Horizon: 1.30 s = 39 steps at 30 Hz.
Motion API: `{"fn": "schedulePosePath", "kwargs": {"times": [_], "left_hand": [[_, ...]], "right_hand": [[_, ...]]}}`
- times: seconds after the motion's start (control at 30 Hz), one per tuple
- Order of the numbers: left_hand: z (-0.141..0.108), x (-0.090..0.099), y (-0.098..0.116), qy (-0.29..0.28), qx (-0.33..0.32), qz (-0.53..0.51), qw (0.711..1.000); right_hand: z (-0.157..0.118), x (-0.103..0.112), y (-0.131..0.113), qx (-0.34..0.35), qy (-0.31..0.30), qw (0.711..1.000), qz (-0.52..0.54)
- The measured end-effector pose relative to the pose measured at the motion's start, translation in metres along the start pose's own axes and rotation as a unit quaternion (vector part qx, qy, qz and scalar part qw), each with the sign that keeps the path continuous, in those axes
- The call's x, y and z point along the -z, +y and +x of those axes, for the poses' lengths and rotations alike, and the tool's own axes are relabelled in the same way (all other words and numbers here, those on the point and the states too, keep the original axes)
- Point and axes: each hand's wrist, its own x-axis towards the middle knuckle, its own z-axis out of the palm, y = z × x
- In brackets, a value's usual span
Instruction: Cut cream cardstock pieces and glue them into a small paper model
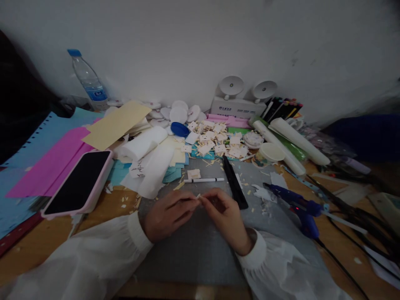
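Over the grey mat (pixel 193 258), my left hand (pixel 170 213) and my right hand (pixel 226 214) meet at the fingertips. Both pinch a tiny pale piece (pixel 198 196), mostly covered by the fingers. Just beyond them lies a white pen (pixel 204 180) with black bands, and behind it a small cream paper piece (pixel 193 173). A black cutter (pixel 233 183) rests right of the pen. Farther back is a pile of small cream paper figures (pixel 212 137) with drawn faces.
A phone (pixel 81 183) in a pink case and coloured paper (pixel 56 162) lie left. A blue glue gun (pixel 300 206) with a cable is at right. Behind stand a water bottle (pixel 89 81), white discs (pixel 178 112), a paper cup (pixel 268 154), white rolls (pixel 279 146) and a box (pixel 237 107).
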Motion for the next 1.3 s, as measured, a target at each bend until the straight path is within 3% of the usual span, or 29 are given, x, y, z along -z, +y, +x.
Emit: {"fn": "schedulePosePath", "kwargs": {"times": [0.2,0.4,0.63,0.7,0.9,1.3], "left_hand": [[0.0029,0.0018,-0.0003,0.044,0.036,-0.022,0.998],[0.0036,0.0039,-0.0016,0.047,0.055,0.0,0.997],[0.0042,0.0052,-0.0004,0.063,0.079,-0.024,0.995],[0.0047,0.0059,0.0001,0.061,0.086,-0.029,0.994],[0.0061,0.0072,0.0007,0.06,0.086,-0.036,0.994],[0.0042,0.0056,-0.0003,0.06,0.067,-0.034,0.995]], "right_hand": [[0.0033,0.0054,-0.0038,-0.054,-0.032,0.995,0.073],[0.0034,0.0077,-0.0055,-0.044,-0.061,0.993,0.095],[0.001,0.0061,-0.0008,-0.076,-0.015,0.983,0.169],[0.0006,0.006,0.0009,-0.101,-0.032,0.978,0.181],[-0.0018,0.005,-0.0013,-0.156,-0.134,0.965,0.165],[-0.002,0.0026,-0.002,-0.124,-0.162,0.971,0.127]]}}
